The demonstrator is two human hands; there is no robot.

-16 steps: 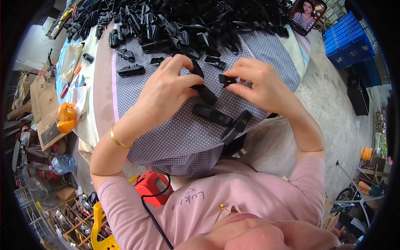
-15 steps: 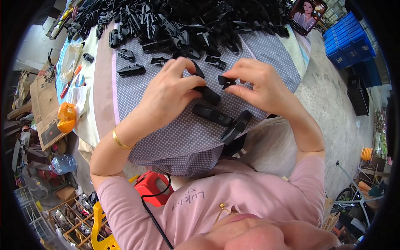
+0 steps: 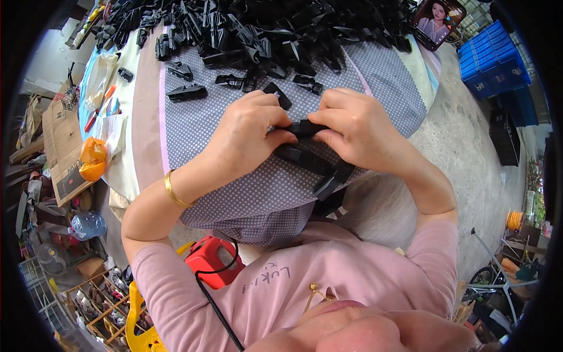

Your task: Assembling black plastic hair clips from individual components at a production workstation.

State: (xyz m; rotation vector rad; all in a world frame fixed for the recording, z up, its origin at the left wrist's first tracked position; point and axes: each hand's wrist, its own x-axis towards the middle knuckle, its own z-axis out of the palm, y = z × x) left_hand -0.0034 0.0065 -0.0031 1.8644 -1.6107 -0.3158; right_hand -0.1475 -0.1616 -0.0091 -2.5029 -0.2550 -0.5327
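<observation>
Your left grip (image 3: 247, 124) and right grip (image 3: 356, 126) pinch a black plastic part (image 3: 304, 128), perhaps unfinished; untouched black pieces (image 3: 252, 36) crowd the dotted worktop's (image 3: 196, 132) far edge.

Beyond the right edge of the dotted-cloth-covered table (image 3: 396, 108), pale grey concrete floor (image 3: 469, 152) runs towards ribbed blue plastic crates (image 3: 489, 56) and a black rectangular box (image 3: 504, 138).

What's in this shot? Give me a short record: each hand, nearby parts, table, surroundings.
Left hand: pinches the left side of black piece
Right hand: pinches its right side
Piece count: one or two joined, cannot tell
Nearby: two parts just below the hands
Table: dotted cloth, black pile along far side
Far right: phone, screen lit
Beyond table, right: blue crates
</observation>
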